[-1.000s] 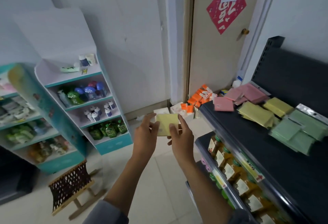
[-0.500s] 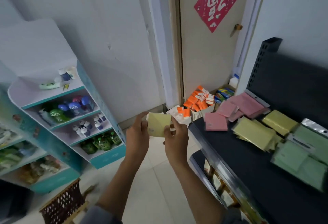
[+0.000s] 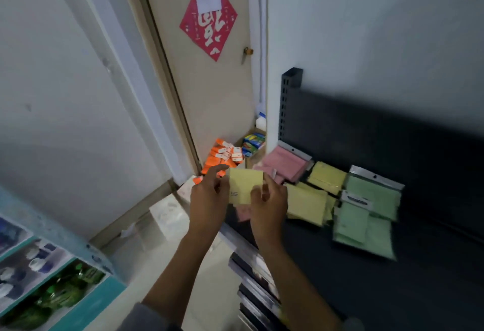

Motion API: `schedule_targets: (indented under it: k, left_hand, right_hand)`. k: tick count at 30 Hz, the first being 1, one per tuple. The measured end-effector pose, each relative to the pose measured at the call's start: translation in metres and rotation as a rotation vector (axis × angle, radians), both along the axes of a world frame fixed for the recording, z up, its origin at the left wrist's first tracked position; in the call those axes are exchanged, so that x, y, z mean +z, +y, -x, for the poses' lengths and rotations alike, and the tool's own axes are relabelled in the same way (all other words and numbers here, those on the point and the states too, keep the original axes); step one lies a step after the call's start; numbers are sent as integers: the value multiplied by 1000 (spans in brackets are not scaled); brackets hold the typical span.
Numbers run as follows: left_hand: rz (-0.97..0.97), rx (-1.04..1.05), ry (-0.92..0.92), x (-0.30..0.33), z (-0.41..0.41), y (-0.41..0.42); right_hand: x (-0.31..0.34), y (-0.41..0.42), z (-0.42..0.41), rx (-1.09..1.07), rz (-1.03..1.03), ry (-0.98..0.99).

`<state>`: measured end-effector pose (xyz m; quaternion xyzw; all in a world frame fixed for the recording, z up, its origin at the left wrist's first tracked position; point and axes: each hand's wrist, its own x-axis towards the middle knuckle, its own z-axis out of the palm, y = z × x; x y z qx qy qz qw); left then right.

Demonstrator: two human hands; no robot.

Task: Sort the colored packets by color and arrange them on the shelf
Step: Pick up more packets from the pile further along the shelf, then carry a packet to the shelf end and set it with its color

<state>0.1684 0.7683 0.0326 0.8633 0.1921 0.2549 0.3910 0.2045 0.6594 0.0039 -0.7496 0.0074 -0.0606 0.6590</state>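
A yellow packet [image 3: 245,185] is held up between both hands just left of the black shelf [image 3: 392,291]. My left hand [image 3: 208,199] pinches its left edge and my right hand [image 3: 269,203] pinches its lower right edge. On the shelf lie pink packets [image 3: 284,164] at the far left, yellow packets [image 3: 307,206] in the middle and green packets [image 3: 366,207] to their right. One more pink packet [image 3: 243,212] shows partly below my hands.
Orange boxes [image 3: 224,155] fill a basket on the floor by the door [image 3: 209,81]. A teal display rack [image 3: 52,278] with bottles stands at the lower left. Lower shelf tiers [image 3: 254,278] show under the black shelf's edge.
The view has swung right toward the black shelf. Both hands carry the yellow packet right, and it now sits close to the shelf's left end by the pink packets.
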Motion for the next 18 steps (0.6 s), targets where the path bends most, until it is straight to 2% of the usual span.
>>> schedule_targets:
  k: [8,14,18]
  left_hand:
    - [9,-368,-86,5,-84,-34]
    - [-65,-589,78,-2,-119,-48]
    - [-184,-710,112,-7,-128,-58]
  right_hand:
    - [11,-48,-41,-330,147,6]
    - [6,-76,-36,-443,331,16]
    - [-1,-84,-34,-471,449,107]
